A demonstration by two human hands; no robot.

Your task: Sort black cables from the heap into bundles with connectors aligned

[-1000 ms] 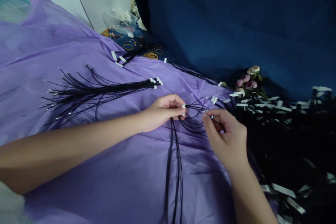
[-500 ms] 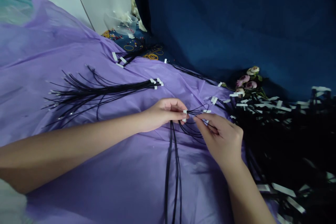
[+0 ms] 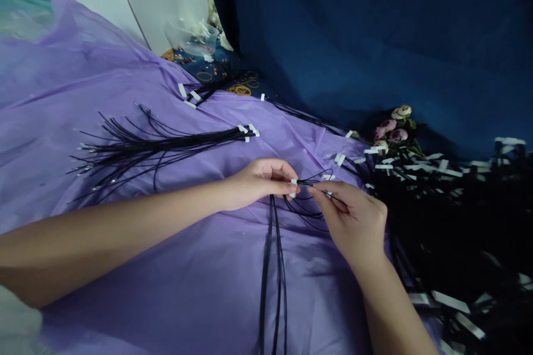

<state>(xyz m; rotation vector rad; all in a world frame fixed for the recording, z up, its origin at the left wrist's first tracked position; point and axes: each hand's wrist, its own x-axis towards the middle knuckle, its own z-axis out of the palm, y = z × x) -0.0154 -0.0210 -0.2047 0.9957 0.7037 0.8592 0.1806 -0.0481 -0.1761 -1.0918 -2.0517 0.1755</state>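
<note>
My left hand (image 3: 260, 180) is closed in a pinch on the white-tagged end of a small bundle of thin black cords (image 3: 272, 255), which hang down toward me over the purple sheet (image 3: 175, 266). My right hand (image 3: 353, 219) is closed too, its fingertips pinching a looped black cord right beside the left hand's tags. Both hands meet near the middle of the picture.
A finished bundle of black cords (image 3: 158, 141) with white tags lies to the left on the sheet. A large heap of tagged black cords (image 3: 453, 216) fills the right. Small pink artificial flowers (image 3: 393, 127), yellow rubber bands (image 3: 239, 87) and a clear plastic bowl (image 3: 191, 36) lie further back.
My right hand has moved left and closed in on the left hand, bringing its cord loop up to the tagged ends. The left hand has barely moved.
</note>
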